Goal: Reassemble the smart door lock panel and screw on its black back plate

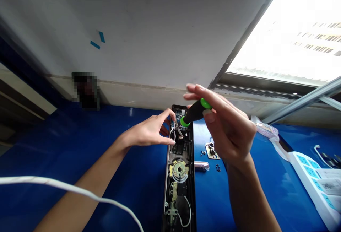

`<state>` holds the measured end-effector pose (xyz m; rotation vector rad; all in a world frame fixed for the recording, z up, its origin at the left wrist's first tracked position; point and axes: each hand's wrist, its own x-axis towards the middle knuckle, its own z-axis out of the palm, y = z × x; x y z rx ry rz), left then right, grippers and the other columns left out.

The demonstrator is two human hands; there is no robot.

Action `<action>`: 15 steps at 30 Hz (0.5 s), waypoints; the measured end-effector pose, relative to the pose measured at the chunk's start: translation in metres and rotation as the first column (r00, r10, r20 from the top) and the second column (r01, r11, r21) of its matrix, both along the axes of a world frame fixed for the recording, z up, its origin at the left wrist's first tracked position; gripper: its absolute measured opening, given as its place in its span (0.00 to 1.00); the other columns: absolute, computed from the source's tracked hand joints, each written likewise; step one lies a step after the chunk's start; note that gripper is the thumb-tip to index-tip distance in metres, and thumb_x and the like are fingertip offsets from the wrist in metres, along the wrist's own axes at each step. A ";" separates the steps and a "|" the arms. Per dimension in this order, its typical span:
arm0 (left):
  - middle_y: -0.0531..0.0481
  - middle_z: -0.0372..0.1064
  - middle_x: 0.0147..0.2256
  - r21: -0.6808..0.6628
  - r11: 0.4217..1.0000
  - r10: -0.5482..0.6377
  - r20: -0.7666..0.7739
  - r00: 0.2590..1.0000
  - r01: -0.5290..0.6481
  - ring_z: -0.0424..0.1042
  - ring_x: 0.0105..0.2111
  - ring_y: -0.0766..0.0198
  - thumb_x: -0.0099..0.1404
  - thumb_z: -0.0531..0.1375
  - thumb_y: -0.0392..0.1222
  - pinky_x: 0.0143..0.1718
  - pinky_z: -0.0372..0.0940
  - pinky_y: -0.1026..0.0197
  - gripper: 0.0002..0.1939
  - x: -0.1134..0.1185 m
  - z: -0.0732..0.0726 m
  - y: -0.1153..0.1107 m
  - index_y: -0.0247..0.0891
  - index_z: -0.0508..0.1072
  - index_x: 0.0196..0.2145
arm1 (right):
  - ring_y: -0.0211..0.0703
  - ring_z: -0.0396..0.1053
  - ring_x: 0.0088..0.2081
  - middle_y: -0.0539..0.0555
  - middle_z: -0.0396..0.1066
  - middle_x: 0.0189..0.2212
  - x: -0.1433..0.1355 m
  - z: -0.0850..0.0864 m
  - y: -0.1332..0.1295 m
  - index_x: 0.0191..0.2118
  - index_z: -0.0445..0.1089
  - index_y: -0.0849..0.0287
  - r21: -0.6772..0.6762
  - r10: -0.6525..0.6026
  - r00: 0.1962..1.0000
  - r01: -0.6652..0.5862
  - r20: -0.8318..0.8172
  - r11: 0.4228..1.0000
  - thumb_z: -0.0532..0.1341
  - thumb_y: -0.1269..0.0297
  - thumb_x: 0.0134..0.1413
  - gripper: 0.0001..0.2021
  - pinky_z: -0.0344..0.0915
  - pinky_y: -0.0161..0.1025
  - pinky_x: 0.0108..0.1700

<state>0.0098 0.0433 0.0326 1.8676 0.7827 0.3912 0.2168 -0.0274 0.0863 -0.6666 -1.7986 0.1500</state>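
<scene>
A long black device housing [180,154] lies open on the blue table, with a circuit board, wires and a round metal part inside. My left hand [149,129] rests at its left edge, thumb and index finger apart near white wires, its other fingers partly hidden behind the edge. My right hand [226,122] holds a black and green screwdriver [195,112] over the upper part of the housing. The screwdriver tilts down to the left, its shaft reaching in among the wires. The exact spot its tip touches is hard to tell.
Small screws [218,168], a small round-topped part on a board [212,151] and a wrapped cylinder [201,166] lie right of the housing. A white power strip [310,185] is at far right. A white cable [80,190] crosses the lower left.
</scene>
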 end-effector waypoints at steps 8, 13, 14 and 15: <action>0.46 0.74 0.51 0.024 1.000 0.013 -0.020 1.000 -0.012 0.80 0.43 0.50 0.56 0.73 0.45 0.42 0.75 0.52 0.30 0.001 0.002 0.000 0.46 0.63 0.51 | 0.44 0.75 0.37 0.54 0.75 0.41 0.008 -0.002 0.004 0.54 0.80 0.47 0.098 -0.109 0.993 0.113 -0.044 0.989 0.69 0.60 0.62 0.15 0.77 0.45 0.34; 0.47 0.75 0.47 -0.029 1.000 0.003 -0.010 1.000 -0.004 0.80 0.43 0.50 0.57 0.72 0.44 0.42 0.75 0.51 0.30 0.002 0.001 0.001 0.46 0.63 0.52 | 0.50 0.79 0.50 0.54 0.78 0.54 0.005 0.002 0.001 0.62 0.73 0.46 -0.031 0.028 0.999 -0.029 -0.031 0.999 0.58 0.72 0.68 0.21 0.79 0.55 0.51; 0.48 0.75 0.47 -0.023 1.000 0.006 -0.015 1.000 -0.006 0.80 0.43 0.50 0.57 0.72 0.44 0.42 0.75 0.51 0.30 0.002 0.001 0.001 0.46 0.63 0.52 | 0.49 0.80 0.48 0.54 0.80 0.52 0.006 0.002 0.001 0.60 0.74 0.46 -0.015 0.035 0.999 -0.036 -0.039 0.999 0.62 0.73 0.66 0.21 0.80 0.53 0.49; 0.47 0.75 0.48 -0.010 1.000 0.010 -0.021 1.000 -0.010 0.80 0.43 0.50 0.57 0.73 0.45 0.42 0.75 0.51 0.30 0.001 0.001 0.001 0.47 0.63 0.52 | 0.48 0.80 0.45 0.53 0.80 0.48 0.006 0.001 0.001 0.58 0.76 0.46 0.018 0.021 0.999 -0.020 -0.047 1.000 0.66 0.73 0.63 0.21 0.81 0.50 0.45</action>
